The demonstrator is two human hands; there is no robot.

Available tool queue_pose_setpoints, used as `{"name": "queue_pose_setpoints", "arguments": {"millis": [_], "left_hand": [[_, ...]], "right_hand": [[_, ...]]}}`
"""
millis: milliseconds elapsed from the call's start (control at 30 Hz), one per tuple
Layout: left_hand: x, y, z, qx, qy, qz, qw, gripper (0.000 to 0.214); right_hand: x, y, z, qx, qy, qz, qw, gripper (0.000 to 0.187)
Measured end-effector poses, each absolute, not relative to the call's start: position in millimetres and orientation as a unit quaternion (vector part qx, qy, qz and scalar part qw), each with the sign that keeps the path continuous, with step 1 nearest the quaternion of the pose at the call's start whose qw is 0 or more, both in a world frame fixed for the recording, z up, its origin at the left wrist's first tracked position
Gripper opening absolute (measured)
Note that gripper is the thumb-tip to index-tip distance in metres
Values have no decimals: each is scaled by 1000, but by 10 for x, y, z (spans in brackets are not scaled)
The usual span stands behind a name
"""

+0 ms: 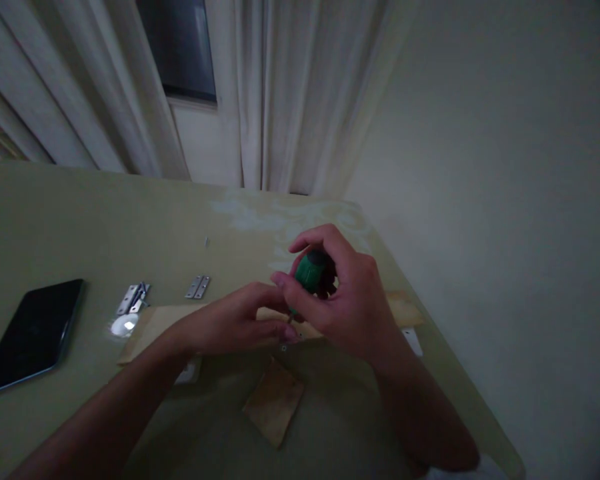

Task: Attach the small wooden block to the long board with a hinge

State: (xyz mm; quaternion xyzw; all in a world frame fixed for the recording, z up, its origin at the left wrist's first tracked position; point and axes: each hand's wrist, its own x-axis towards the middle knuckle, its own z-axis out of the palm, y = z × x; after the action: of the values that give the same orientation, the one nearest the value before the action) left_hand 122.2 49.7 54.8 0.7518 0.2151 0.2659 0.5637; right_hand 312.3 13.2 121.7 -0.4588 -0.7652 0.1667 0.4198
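Observation:
My right hand (350, 300) is wrapped around the green handle of a screwdriver (308, 273), which stands roughly upright with its shaft pointing down. Close below the handle, thumb and fingers of my left hand (240, 323) come together around the shaft's lower end. Whatever they pinch there is hidden. Both hands are over a long light wooden board (165, 321) that lies across the table, its middle covered by them. A tiny metal piece (283, 348) shows just below my left thumb.
A loose square of wood (275, 403) lies in front of the board. Behind it are a hinge (198, 287) and a small screw (207, 241). More hinges with screws (133, 299) sit at the left, beside a shiny round item (125, 325) and a dark tablet (35, 333).

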Motion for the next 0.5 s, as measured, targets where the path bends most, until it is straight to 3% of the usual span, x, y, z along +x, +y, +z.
{"name": "queue_pose_setpoints", "arguments": {"millis": [200,333,500], "left_hand": [[1301,511,484,715,240,287,591,15],[1306,482,515,718,294,306,551,36],[1228,494,558,750,227,290,550,10]], "right_hand": [[3118,127,1227,-452,-768,167,422,32],[3119,121,1230,-460,-763,163,424,29],[3116,123,1235,-464,-763,161,421,30]]}}
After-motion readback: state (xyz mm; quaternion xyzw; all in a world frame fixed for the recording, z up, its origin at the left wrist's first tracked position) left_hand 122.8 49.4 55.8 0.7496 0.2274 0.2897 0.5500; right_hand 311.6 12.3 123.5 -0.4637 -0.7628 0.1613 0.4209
